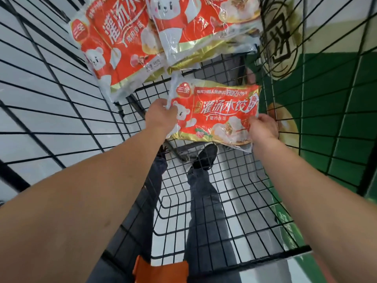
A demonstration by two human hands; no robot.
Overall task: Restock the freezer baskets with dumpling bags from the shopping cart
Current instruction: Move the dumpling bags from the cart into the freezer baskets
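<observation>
Both hands are inside the cart (255,203), lifting one bag (216,113) clear of the wire floor. Left hand (162,117) pinches the clear sealed edge at the bag's left end, fingers curled round the film. Right hand (264,125) grips the bag's right end, thumb on the printed face, remaining fingers hidden behind the pack. The bag spans between the two hands, face up and roughly level. Beyond the hands, at the far end of the cart, lies a pile (163,37) of similar red bags: at least two faces show, with gold-edged packs underneath; exact count cannot be told. No freezer or basket is in view, so how many bags are already shelved cannot be judged. My reading: pick-up stage of one bag, with carry and placement to come, and several bags left to move. Print on the held bag: large white characters 灌汤水饺, smaller 猪肉韭菜 beneath, a round red logo that appears to read 三全 at top left, a white bear cartoon, a dumpling photo. The banner line across the top is too blurred to read fully. The nearest pile bag shows 灌汤水 and a smaller flavour line, seemingly 猪肉香菇. A yellow floor emblem (279,37) to the right, seen through the wire, is illegible.
</observation>
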